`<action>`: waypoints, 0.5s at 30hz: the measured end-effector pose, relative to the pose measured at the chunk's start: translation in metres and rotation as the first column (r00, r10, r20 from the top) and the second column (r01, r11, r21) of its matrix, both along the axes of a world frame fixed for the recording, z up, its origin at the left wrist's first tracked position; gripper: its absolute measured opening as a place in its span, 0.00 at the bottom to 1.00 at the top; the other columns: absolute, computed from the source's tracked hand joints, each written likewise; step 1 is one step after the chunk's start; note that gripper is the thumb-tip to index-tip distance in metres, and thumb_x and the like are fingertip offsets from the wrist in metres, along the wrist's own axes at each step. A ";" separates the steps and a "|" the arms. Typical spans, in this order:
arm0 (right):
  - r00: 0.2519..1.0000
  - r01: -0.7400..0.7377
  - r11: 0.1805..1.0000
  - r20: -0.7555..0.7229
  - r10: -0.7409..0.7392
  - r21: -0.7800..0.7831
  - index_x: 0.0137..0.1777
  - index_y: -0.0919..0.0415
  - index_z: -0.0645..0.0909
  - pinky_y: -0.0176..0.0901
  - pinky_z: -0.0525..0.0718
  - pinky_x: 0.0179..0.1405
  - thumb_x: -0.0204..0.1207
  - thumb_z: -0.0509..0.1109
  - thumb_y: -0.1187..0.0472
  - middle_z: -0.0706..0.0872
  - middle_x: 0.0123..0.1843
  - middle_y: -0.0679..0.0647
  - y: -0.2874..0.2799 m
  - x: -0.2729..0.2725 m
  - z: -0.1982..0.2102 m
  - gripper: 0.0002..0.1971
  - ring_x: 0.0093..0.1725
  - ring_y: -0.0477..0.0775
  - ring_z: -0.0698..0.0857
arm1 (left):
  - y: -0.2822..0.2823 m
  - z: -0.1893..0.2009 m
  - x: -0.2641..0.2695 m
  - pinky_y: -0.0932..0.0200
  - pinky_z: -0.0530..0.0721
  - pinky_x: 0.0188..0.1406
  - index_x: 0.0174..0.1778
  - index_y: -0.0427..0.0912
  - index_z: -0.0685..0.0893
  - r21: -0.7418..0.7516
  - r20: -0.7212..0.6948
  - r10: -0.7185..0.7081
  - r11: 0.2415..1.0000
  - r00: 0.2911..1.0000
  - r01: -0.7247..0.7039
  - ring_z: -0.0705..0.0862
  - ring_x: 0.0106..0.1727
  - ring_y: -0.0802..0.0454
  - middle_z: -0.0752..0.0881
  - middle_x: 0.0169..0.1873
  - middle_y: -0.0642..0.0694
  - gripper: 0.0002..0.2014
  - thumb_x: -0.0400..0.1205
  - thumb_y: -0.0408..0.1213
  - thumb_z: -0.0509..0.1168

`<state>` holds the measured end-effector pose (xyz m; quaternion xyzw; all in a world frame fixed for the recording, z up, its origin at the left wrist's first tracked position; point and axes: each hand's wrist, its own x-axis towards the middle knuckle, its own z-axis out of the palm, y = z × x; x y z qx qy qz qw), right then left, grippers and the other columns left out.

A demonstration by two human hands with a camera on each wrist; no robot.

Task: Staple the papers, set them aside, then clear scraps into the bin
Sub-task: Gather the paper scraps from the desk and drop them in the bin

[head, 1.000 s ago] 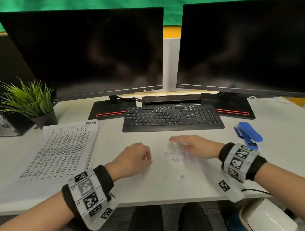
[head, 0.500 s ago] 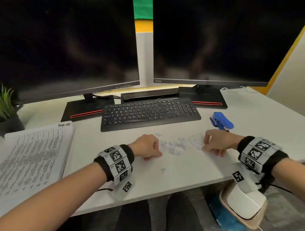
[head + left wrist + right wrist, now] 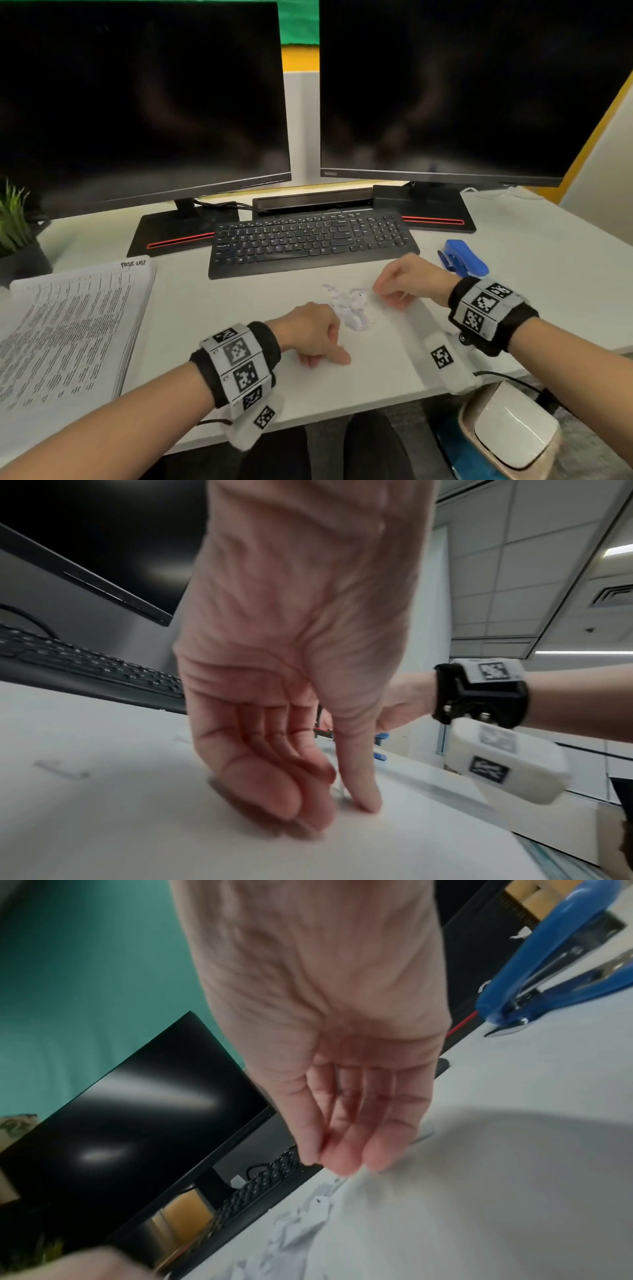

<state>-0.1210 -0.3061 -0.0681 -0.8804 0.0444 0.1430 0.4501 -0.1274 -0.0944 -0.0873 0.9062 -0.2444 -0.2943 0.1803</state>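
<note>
Scraps [image 3: 352, 306] lay between both hands mid-surface, keyboard [image 3: 311, 241] behind, stapler [image 3: 464, 258] near the right edge. The left hand [image 3: 310, 339] curled loosely, thumb down; the right hand [image 3: 409, 279] held nothing, fingertips [image 3: 373, 1161] touching scraps. The papers [image 3: 68, 329] read "TASK LIST".

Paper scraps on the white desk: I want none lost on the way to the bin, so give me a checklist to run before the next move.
1. Torn white paper scraps gathered in one pile: ok, though a few bits lie apart.
2. Left hand free: cannot tell; fingers curled on the white desk, maybe pinching a small bit.
3. Right hand at the pile's right edge: ok.
4. Blue stapler clear of the sweep: ok, behind the right wrist.
5. Stack of printed papers set aside: ok, far left.
6. Bin with white lid open: not ok, lid looks closed.
</note>
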 end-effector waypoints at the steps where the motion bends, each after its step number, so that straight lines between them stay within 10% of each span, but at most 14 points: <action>1: 0.999 0.026 0.999 0.022 -0.025 -0.035 0.35 0.62 0.85 0.38 0.86 0.28 0.72 0.75 0.65 0.86 0.31 0.57 -0.003 -0.001 -0.002 0.05 0.29 0.50 0.84 | -0.003 0.000 0.004 0.68 0.80 0.22 0.32 0.45 0.76 -0.012 0.030 0.020 1.000 0.999 -0.020 0.80 0.19 0.57 0.85 0.26 0.46 0.14 0.74 0.45 0.75; 4: 0.994 0.084 0.985 0.084 -0.072 -0.148 0.34 0.59 0.81 0.35 0.80 0.24 0.72 0.76 0.57 0.85 0.34 0.55 -0.010 -0.003 -0.007 0.09 0.30 0.49 0.81 | -0.004 0.006 0.013 0.63 0.78 0.31 0.31 0.47 0.76 -0.071 0.194 0.067 0.996 0.979 -0.054 0.80 0.26 0.56 0.86 0.30 0.48 0.15 0.72 0.50 0.74; 7: 0.999 0.004 0.947 0.045 0.011 -0.321 0.61 0.56 0.79 0.34 0.78 0.35 0.76 0.70 0.52 0.81 0.60 0.57 -0.010 -0.006 -0.007 0.16 0.47 0.52 0.80 | 0.009 0.015 0.020 0.58 0.75 0.36 0.42 0.46 0.78 -0.084 0.305 0.144 0.989 0.942 -0.124 0.80 0.40 0.51 0.82 0.39 0.51 0.18 0.71 0.56 0.73; 11: 0.984 -0.153 0.897 -0.143 0.101 -0.415 0.80 0.52 0.58 0.35 0.82 0.31 0.68 0.76 0.47 0.62 0.73 0.57 0.012 -0.002 -0.006 0.43 0.58 0.55 0.76 | 0.031 0.015 0.022 0.61 0.84 0.24 0.68 0.44 0.66 0.135 0.117 0.202 0.967 0.972 -0.217 0.83 0.37 0.49 0.71 0.57 0.45 0.37 0.69 0.53 0.77; 15: 0.980 -0.168 0.943 -0.151 0.128 -0.288 0.80 0.52 0.60 0.44 0.89 0.46 0.62 0.82 0.50 0.62 0.73 0.58 0.040 0.007 -0.004 0.48 0.65 0.58 0.77 | 0.018 0.016 0.024 0.66 0.85 0.24 0.79 0.45 0.57 0.140 0.014 0.186 0.972 0.982 -0.186 0.84 0.30 0.51 0.64 0.67 0.40 0.49 0.67 0.48 0.80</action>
